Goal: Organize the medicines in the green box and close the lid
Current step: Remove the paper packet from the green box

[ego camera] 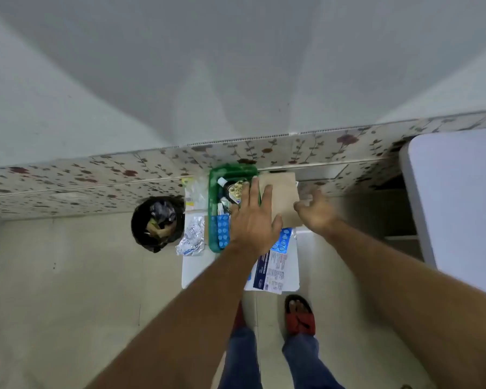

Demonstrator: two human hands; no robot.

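green box [214,192], brown bag [282,200] beside, black bin [156,223] left

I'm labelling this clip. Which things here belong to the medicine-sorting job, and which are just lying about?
Job: green box, blue blister strips, dark bottle, brown paper bag, left hand, right hand.
Lying about: black bin, white furniture at the right.

Dim flat indoor light, soft shadows, overall blur, wide-angle edge distortion
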